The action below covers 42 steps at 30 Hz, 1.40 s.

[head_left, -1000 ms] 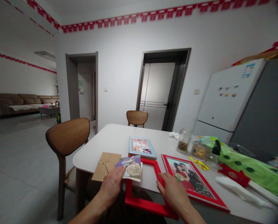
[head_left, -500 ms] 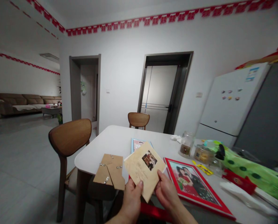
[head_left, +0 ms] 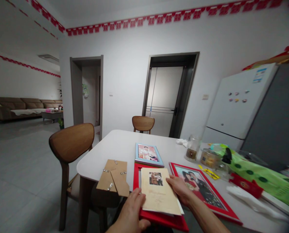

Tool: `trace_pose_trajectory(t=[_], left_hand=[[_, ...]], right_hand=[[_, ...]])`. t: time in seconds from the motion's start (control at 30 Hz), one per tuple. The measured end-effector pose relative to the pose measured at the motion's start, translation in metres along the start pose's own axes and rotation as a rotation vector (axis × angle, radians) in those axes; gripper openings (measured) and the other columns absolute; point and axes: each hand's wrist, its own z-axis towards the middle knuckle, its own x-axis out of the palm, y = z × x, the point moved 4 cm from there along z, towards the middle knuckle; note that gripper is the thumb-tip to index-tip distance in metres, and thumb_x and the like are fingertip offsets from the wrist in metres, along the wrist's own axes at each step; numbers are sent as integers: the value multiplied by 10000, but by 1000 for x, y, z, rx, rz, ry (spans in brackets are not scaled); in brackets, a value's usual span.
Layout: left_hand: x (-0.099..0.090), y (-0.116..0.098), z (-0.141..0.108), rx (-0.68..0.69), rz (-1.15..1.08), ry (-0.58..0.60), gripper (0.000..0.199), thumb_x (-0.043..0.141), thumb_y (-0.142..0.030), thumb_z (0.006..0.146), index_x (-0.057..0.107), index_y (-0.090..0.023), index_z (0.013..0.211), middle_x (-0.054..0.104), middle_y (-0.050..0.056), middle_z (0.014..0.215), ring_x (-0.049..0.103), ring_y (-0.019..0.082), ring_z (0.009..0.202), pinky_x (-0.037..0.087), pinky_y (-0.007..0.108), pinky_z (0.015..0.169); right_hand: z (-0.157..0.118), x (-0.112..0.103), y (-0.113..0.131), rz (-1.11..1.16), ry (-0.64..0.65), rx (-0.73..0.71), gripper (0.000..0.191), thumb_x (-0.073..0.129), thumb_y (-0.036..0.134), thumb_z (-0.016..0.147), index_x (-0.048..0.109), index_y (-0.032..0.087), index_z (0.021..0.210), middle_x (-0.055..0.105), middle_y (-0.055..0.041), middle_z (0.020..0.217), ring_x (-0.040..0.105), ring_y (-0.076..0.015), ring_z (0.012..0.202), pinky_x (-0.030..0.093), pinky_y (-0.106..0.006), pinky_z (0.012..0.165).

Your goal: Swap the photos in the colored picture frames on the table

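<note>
A cream card (head_left: pixel 156 194) with a small printed photo lies over a red picture frame (head_left: pixel 136 176) at the table's near edge. White sheet edges peek out beneath the card. My left hand (head_left: pixel 132 208) rests along the card's left edge and the frame, fingers stretched and thumb apart. At the card's right edge, my right hand (head_left: pixel 180 191) has its fingers closed on it. A brown frame backing board (head_left: pixel 114 178) with metal clips is to the left. Behind the card is a light blue photo frame (head_left: pixel 149 154); on the right lies a red-framed couple photo (head_left: pixel 202 191).
On the table's right side are a glass jar (head_left: pixel 192 149), a lidded container (head_left: pixel 209 158), yellow packets (head_left: pixel 211 173), a red packet (head_left: pixel 246 185), crumpled white tissue (head_left: pixel 253 200) and a green bag (head_left: pixel 263 176). Wooden chairs stand at the left (head_left: pixel 72 142) and far side (head_left: pixel 143 123).
The cream card has come down from mid-air onto the red frame and turned nearly upright in view. Both hands have lowered with it, the left spreading its fingers. The blue frame is now uncovered.
</note>
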Motion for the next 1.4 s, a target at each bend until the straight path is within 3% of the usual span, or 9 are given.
trace_pose_trajectory(t=[0.23,0.43,0.6,0.83,1.0,1.1,1.2,1.3,1.4], left_hand=[[-10,-8,0,30,119,51,488,597,-100,581,476,-135,1052,335,110,1307,274,183,1207,216,297,1005],[-8,-5,3,75,187,38,366,602,-154,607,513,-177,961,397,61,1271,292,178,1195,200,300,1008],[-3,-1,4,157,228,64,355,579,-211,661,492,-215,1005,434,36,1242,319,182,1180,155,371,1017],[-4,-4,2,191,267,87,428,555,-203,680,447,-186,1094,442,64,1234,319,190,1180,171,382,1014],[-34,4,-8,146,309,77,604,601,-170,598,401,-200,1167,321,75,1321,256,214,1214,175,396,1014],[-65,35,-11,22,411,-65,649,567,-104,577,381,-197,1192,319,79,1322,242,216,1221,174,406,1013],[-87,78,-11,-131,489,-234,621,525,-53,569,405,-160,1169,369,104,1287,288,231,1200,217,396,998],[-89,107,-6,-145,469,-287,479,468,-60,631,464,-138,1104,436,112,1232,371,218,1152,294,339,967],[-84,114,-2,-95,481,-339,389,428,-95,696,488,-153,1076,453,99,1220,383,218,1144,318,352,955]], right_hand=[[15,16,-1,-306,-67,-48,370,288,156,714,505,97,1008,662,-88,685,618,-165,579,456,-241,502],[20,8,4,-709,-182,-143,297,353,222,699,593,105,830,645,-152,847,598,-219,776,427,-283,649],[13,7,7,-1005,-259,-152,325,394,309,704,605,83,802,616,-217,876,568,-294,836,391,-371,701],[6,14,7,-1292,-295,-169,339,381,334,737,597,109,870,609,-174,895,575,-268,809,406,-349,649],[2,15,7,-1201,-288,-280,355,363,337,759,575,125,949,593,-152,914,561,-247,811,399,-327,646],[-10,37,15,-1092,-243,-450,355,348,323,781,543,154,1024,564,-126,987,540,-208,854,388,-295,697],[-26,81,25,-1024,-107,-627,321,365,305,785,562,166,995,570,-103,957,513,-190,878,356,-285,761],[-38,127,29,-1044,-30,-738,297,408,358,770,567,204,968,578,-77,907,487,-205,879,327,-322,774],[-37,155,26,-1097,-9,-727,313,469,436,719,571,201,898,571,-72,859,480,-223,834,328,-344,733]])
